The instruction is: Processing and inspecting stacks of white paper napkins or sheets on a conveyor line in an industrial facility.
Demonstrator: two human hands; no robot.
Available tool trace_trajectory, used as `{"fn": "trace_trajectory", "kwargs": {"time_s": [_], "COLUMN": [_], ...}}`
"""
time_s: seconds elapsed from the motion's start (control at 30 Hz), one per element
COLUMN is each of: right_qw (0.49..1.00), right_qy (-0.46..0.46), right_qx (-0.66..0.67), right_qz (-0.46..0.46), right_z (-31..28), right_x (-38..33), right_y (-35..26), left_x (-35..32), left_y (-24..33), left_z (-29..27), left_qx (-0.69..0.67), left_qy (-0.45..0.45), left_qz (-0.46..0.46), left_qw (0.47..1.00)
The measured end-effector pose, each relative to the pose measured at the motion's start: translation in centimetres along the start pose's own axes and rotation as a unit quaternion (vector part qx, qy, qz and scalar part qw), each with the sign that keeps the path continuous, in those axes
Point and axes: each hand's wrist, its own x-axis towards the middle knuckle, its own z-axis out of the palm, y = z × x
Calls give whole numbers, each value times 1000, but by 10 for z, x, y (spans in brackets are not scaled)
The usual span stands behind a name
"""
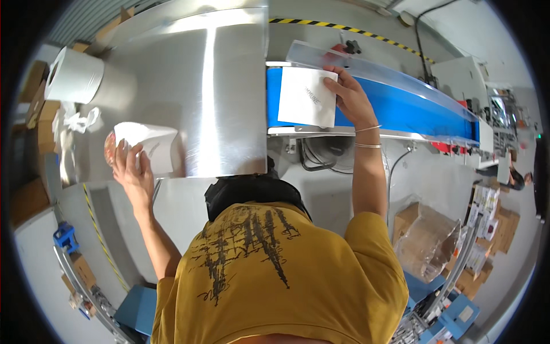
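Note:
With thumb and fingers, my right hand (350, 94) pinches the right edge of a flat, square white packet (303, 97). Dark print runs across its face. The packet lies over the near end of a blue conveyor belt (401, 109). On the left, my left hand (134, 169) has its fingers curled over white packets (152, 137) at the near edge of a steel table (229, 114). They look like a small stack, slightly bent. Something with red and orange colouring (109, 148) shows at their left end, partly behind my fingers. My left thumb is hidden.
A big white roll (74, 75) stands at the table's left, with crumpled white film (83, 118) near it. A clear guard (372, 69) runs along the belt's far side. Cardboard boxes (48, 126) sit far left; a plastic-wrapped carton (427, 238) is at lower right.

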Motion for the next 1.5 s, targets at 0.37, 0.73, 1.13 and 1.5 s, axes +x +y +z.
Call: {"fn": "trace_trajectory", "kwargs": {"time_s": [0.37,0.73,1.13,1.5], "right_qw": [974,999,858,889], "right_qy": [-178,29,-271,-387], "right_qx": [142,2,-324,-221], "right_qz": [-17,20,-291,-104], "right_z": [100,121,242,266], "right_x": [31,62,22,61], "right_y": [19,82,45,84], "left_x": [0,-3,-10,3], "left_y": [1,2,1,-19], "left_z": [7,10,10,1], "left_qx": [-66,-58,-78,-146], "left_qy": [3,23,42,-26], "left_qz": [-31,-37,-14,-20], "left_qw": [997,997,996,989]}}
